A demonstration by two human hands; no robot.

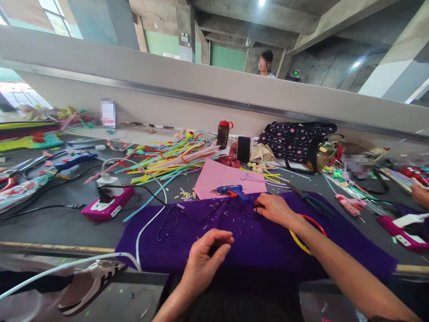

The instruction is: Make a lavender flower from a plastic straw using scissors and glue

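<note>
My right hand [275, 209] rests over the purple cloth [201, 250], its fingers pinched round something small and dark that I cannot make out. Just left of its fingertips lies a blue glue gun [231, 190] with an orange trigger, partly on a pink sheet [214, 174]. Lower and nearer to me, my left hand [208, 255] hovers above the cloth, fingers curved, a gap inside the curl and nothing visible in it. Beyond my right wrist are dark-handled pliers [315, 205]. A red and yellow loop [301, 241] shows partly under my right forearm.
Bundled pastel pipe cleaners [174, 154] lie behind the cloth. At left stands a magenta power strip [107, 205]; its white cable [150, 228] crosses the cloth. Further back are a brown bottle [223, 134], a phone [243, 150] and a patterned bag [298, 141]. Another person's hand [420, 197] is at right.
</note>
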